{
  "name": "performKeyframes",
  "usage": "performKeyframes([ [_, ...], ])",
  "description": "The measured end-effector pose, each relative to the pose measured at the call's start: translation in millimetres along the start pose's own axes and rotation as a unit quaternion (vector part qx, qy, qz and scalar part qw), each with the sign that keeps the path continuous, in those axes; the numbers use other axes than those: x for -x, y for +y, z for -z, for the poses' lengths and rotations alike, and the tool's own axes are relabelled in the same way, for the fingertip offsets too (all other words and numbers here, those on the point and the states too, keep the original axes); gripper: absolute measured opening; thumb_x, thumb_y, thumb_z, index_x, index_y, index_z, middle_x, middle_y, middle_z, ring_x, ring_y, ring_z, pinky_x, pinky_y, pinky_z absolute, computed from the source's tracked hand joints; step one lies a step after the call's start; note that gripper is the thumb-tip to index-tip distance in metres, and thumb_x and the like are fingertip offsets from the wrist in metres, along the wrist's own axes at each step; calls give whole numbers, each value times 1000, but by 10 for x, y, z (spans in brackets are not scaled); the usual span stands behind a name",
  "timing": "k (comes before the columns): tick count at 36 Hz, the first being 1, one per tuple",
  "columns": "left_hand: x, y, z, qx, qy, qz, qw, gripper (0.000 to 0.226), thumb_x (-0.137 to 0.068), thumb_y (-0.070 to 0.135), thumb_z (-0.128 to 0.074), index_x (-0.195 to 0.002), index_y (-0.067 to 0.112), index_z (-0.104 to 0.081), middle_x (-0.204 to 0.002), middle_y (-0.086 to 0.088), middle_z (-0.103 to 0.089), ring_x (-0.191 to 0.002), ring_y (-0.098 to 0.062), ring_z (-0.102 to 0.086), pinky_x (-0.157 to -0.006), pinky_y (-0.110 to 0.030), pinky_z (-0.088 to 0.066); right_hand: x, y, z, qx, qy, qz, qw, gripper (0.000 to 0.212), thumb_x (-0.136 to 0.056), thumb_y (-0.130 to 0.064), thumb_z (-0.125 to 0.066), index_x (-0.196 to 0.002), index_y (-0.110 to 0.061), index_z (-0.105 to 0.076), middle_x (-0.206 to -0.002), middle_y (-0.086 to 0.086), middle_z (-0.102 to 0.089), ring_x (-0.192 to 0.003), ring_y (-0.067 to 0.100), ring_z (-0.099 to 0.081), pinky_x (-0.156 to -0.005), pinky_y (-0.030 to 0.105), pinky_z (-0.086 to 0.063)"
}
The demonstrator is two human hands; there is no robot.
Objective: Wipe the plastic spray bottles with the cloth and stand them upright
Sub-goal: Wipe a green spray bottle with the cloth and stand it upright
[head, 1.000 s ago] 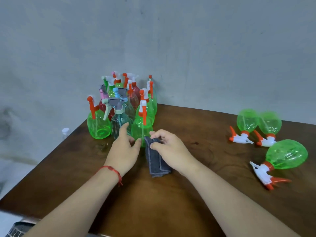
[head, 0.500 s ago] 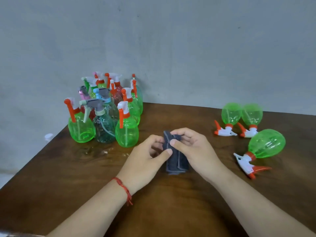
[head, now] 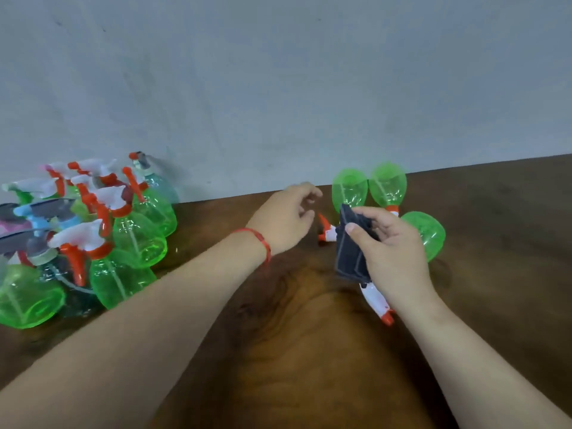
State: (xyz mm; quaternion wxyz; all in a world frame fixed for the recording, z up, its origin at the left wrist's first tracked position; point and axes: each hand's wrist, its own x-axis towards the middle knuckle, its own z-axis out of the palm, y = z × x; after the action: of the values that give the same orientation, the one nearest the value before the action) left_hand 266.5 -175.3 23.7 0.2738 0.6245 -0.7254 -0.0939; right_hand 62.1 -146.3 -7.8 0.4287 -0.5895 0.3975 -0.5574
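- The right hand [head: 393,252] pinches the folded dark cloth [head: 351,255], with the thumb pressed on its face.
- Left of the cloth, the left hand [head: 284,218] hovers with its fingers loosely curled, holding nothing. A red string [head: 258,239] circles its wrist.
- Just behind the cloth, two green spray bottles [head: 348,188] lie on the wooden table [head: 309,351].
- A third bottle [head: 428,233] lies to the cloth's right, its neck hidden by the hand.
- Far left of the cloth, upright bottles [head: 136,239] stand crowded together.

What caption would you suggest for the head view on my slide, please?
Right hand holds the dark cloth by three lying green bottles; left hand hovers open nearby.
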Motion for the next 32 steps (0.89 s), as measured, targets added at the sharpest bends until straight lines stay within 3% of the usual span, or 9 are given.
performKeyframes([
  [3, -561, -89, -126, -129, -76, -52, 987, 61, -96, 7, -63, -154, 23, -49, -153, -5, -54, -137, -29, -54, -115, -43, -45, -29, 63, 20, 14, 12, 3, 1000, 25, -101, -10, -71, -111, -32, -76, -91, -29, -76, -88, -5, -73, -72, 17, -59],
  [7, -1127, 24, -333, -286, -128, -162, 936, 94, -84, -4, -67, -166, 27, -32, -171, -2, -31, -151, -32, -36, -114, -50, -45, -36, 112, 33, 17, 21, 14, 1000, 29, -101, -10, -70, -104, -38, -74, -89, -28, -75, -87, -3, -74, -75, 23, -62],
  [11, -1407, 144, -507, -445, -150, -261, 844, 93, -91, 22, -78, -167, 35, -25, -175, 5, -22, -157, -28, -27, -111, -46, -46, -55, 144, 48, 17, 26, 26, 999, 30, -100, -8, -72, -104, -38, -73, -90, -31, -74, -90, -6, -73, -74, 17, -58],
  [13, -1439, 142, -559, -495, -150, -289, 805, 84, -95, 24, -73, -165, 37, -28, -171, 5, -28, -155, -27, -31, -111, -45, -42, -55, 159, 39, 27, 29, 24, 999, 29, -99, -11, -74, -104, -39, -73, -93, -30, -74, -92, -4, -73, -78, 27, -62],
  [15, -1408, 116, -517, -515, -145, -289, 794, 75, -94, 24, -71, -159, 36, -36, -161, 1, -40, -147, -27, -40, -111, -45, -41, -50, 174, 37, 25, 25, 11, 999, 25, -98, -14, -75, -108, -37, -76, -97, -22, -76, -92, 3, -75, -83, 41, -65],
  [20, -1075, -43, -136, -462, -168, -223, 842, 78, -83, 66, -72, -148, 29, -50, -136, -8, -51, -128, -30, -50, -102, -43, -46, -26, 146, 42, 30, 9, 13, 999, 22, -97, -15, -76, -112, -32, -77, -98, -18, -78, -92, 8, -76, -83, 51, -64],
  [25, -248, -363, 242, -341, -175, -54, 922, 77, -74, 65, -82, -131, 23, -53, -125, -2, -55, -116, -28, -56, -90, -40, -51, 86, 90, -42, 26, -31, 7, 999, 24, -97, -11, -76, -115, -27, -77, -102, -14, -79, -98, 8, -76, -88, 51, -63],
  [29, 470, -569, 379, -181, -35, 81, 979, 72, -66, 71, -82, -119, 30, -54, -114, 7, -56, -108, -21, -58, -94, -40, -52, 330, -5, -183, 21, -81, 2, 996, 26, -95, -10, -77, -114, -27, -77, -103, -14, -81, -98, 5, -77, -88, 46, -64],
  [32, 895, -543, 331, 27, 101, 203, 974, 70, -67, 68, -90, -115, 29, -57, -112, 9, -63, -102, -12, -64, -93, -35, -52, 515, -35, -370, 40, -125, 6, 991, 27, -94, -12, -79, -110, -34, -78, -100, -18, -80, -96, 2, -76, -84, 37, -65],
])
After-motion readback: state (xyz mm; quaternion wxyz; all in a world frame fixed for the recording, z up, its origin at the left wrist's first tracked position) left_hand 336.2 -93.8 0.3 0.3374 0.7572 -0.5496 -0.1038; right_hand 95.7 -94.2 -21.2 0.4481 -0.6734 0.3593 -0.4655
